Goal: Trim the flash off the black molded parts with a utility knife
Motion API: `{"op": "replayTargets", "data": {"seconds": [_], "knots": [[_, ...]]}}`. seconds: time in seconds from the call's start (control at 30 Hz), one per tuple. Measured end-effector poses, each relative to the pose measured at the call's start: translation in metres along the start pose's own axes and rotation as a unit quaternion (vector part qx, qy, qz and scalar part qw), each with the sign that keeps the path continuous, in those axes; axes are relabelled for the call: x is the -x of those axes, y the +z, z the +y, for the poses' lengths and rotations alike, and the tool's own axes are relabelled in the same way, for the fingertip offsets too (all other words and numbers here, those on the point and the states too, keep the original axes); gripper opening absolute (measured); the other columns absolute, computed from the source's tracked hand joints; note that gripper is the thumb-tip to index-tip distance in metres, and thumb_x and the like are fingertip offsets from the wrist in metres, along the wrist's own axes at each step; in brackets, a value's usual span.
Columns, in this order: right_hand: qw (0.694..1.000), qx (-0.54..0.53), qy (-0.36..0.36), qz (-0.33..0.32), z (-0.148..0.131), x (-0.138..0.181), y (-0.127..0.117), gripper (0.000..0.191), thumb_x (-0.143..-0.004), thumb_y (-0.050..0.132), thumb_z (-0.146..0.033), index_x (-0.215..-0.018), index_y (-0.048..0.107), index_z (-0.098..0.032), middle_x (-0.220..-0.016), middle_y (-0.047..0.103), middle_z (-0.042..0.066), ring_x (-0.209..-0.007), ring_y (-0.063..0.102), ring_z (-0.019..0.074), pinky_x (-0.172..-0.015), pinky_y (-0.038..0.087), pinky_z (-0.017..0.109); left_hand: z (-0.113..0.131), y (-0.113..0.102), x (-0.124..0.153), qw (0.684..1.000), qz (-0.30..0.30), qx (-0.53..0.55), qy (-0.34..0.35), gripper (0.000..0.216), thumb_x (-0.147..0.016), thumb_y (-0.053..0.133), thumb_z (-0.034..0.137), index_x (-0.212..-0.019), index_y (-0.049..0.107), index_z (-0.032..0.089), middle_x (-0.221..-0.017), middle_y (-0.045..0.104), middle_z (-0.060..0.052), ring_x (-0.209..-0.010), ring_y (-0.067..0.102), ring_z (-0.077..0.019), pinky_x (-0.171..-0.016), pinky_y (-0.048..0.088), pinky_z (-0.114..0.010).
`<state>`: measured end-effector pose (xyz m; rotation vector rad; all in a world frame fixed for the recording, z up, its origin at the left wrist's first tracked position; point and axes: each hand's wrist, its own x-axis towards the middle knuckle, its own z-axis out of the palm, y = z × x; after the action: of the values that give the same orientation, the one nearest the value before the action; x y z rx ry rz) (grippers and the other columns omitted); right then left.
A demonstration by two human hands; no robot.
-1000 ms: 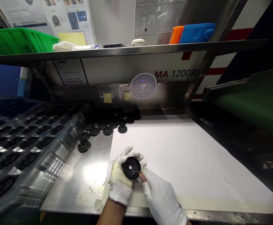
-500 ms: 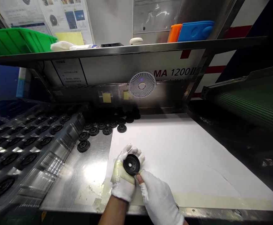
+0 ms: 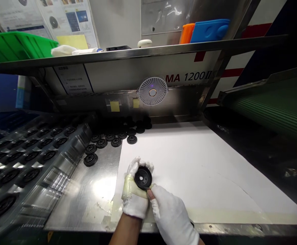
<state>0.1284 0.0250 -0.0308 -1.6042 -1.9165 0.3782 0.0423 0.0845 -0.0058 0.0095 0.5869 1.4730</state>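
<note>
- The left hand (image 3: 135, 190), in a white glove wrapped with yellowish tape, is curled closed around the edge of one black disc (image 3: 143, 178), gripping it with the disc's holed face upward.
- The right hand (image 3: 171, 214), in a white glove, has its fingers bunched, with one fingertip (image 3: 150, 194) touching the disc's lower rim; whether it grips the disc cannot be told.
- Both hands and the disc are above the near edge of a white sheet (image 3: 194, 170), which lies on a steel tabletop (image 3: 69, 207).
- At least ten loose black discs (image 3: 101, 143) lie on the steel beside the sheet's far left corner; those at the back are too dark to count.
- One black tray (image 3: 38, 160) lies to the left, its rows holding more than twenty black discs, with some cut off by the frame.
- One white fan (image 3: 152, 91) is fixed beneath one steel shelf (image 3: 138, 52), with two yellow notes (image 3: 114, 106) beside it.
- On the shelf sit one green crate (image 3: 15, 47), one orange block (image 3: 186, 34) and one blue block (image 3: 209, 31).
</note>
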Motion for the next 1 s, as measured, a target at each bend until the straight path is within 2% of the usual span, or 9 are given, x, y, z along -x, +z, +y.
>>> {"op": "replayTargets", "data": {"seconds": [0.07,0.13,0.27,0.43,0.57,0.67,0.73,0.83,1.0], "knots": [[1.0,0.001,0.001,0.003,0.005,-0.001,-0.001,0.025,-0.089,0.031,-0.028,-0.072,0.049,-0.025,-0.063,0.058,-0.002,-0.053,0.053,0.0168,-0.049,0.032,0.03,0.004,-0.003,0.003,0.998,-0.025,-0.037,-0.044,0.024,-0.069,0.056,0.015,-0.093,0.059,0.014,-0.085,0.062,-0.009,-0.082,0.061,-0.0224,-0.075,0.05,-0.041],[1.0,0.007,0.009,0.007,0.012,-0.002,-0.002,0.023,-0.089,0.032,-0.028,-0.075,0.05,-0.026,-0.065,0.059,-0.002,-0.055,0.054,0.0176,-0.051,0.033,0.03,0.006,-0.006,0.004,0.996,-0.024,-0.046,-0.075,0.022,-0.069,0.053,0.017,-0.09,0.059,0.013,-0.079,0.062,-0.01,-0.076,0.061,-0.0229,-0.068,0.051,-0.041],[0.999,0.036,0.012,0.018,0.017,0.0,-0.001,0.023,-0.09,0.032,-0.03,-0.077,0.05,-0.025,-0.065,0.058,-0.001,-0.055,0.054,0.0183,-0.052,0.033,0.031,0.002,-0.008,-0.002,0.997,-0.021,-0.007,-0.07,0.005,-0.071,0.057,0.016,-0.076,0.058,0.016,-0.062,0.055,-0.002,-0.06,0.056,-0.0145,-0.059,0.048,-0.029],[0.999,0.019,-0.002,0.026,0.004,0.002,0.002,0.025,-0.09,0.031,-0.029,-0.071,0.048,-0.025,-0.059,0.057,-0.002,-0.05,0.052,0.0165,-0.048,0.03,0.03,-0.004,-0.006,-0.006,0.999,0.006,0.024,-0.033,0.005,-0.071,0.061,0.015,-0.072,0.056,0.016,-0.061,0.054,0.001,-0.06,0.055,-0.0111,-0.066,0.049,-0.028],[1.0,0.009,0.0,0.011,0.005,0.001,0.001,0.024,-0.089,0.032,-0.027,-0.072,0.048,-0.025,-0.062,0.057,-0.002,-0.053,0.053,0.0168,-0.05,0.031,0.03,0.004,-0.012,0.003,0.997,-0.046,-0.038,-0.056,0.016,-0.073,0.055,0.016,-0.088,0.059,0.014,-0.084,0.062,-0.009,-0.082,0.06,-0.0221,-0.075,0.049,-0.038],[1.0,-0.003,0.009,0.0,0.01,0.001,-0.002,0.021,-0.087,0.033,-0.024,-0.076,0.05,-0.024,-0.065,0.058,0.0,-0.057,0.055,0.0175,-0.053,0.034,0.029,0.009,-0.016,0.006,0.993,-0.042,-0.063,-0.093,0.02,-0.072,0.051,0.017,-0.09,0.059,0.012,-0.079,0.062,-0.011,-0.077,0.06,-0.0246,-0.067,0.049,-0.038],[1.0,0.009,0.013,0.002,0.011,0.002,-0.002,0.021,-0.088,0.032,-0.024,-0.075,0.05,-0.024,-0.065,0.058,0.0,-0.056,0.054,0.0174,-0.052,0.034,0.029,0.009,-0.016,0.004,0.995,-0.038,-0.039,-0.079,0.012,-0.072,0.053,0.016,-0.082,0.059,0.014,-0.067,0.058,-0.005,-0.065,0.058,-0.0182,-0.063,0.048,-0.033],[1.0,0.009,0.013,0.001,0.006,0.004,0.001,0.023,-0.089,0.032,-0.028,-0.073,0.048,-0.025,-0.061,0.057,-0.002,-0.051,0.052,0.0166,-0.049,0.031,0.029,0.005,-0.012,0.0,0.998,-0.017,-0.006,-0.053,0.005,-0.072,0.058,0.014,-0.077,0.057,0.016,-0.063,0.056,-0.001,-0.06,0.055,-0.0122,-0.061,0.047,-0.027],[1.0,-0.013,0.014,-0.005,-0.001,0.004,0.004,0.026,-0.089,0.03,-0.031,-0.071,0.047,-0.025,-0.062,0.058,-0.002,-0.052,0.052,0.0165,-0.049,0.03,0.029,0.005,-0.006,0.002,1.0,0.013,-0.022,-0.018,0.014,-0.07,0.059,0.012,-0.084,0.057,0.016,-0.07,0.059,-0.002,-0.07,0.058,-0.0152,-0.07,0.049,-0.031]]}}
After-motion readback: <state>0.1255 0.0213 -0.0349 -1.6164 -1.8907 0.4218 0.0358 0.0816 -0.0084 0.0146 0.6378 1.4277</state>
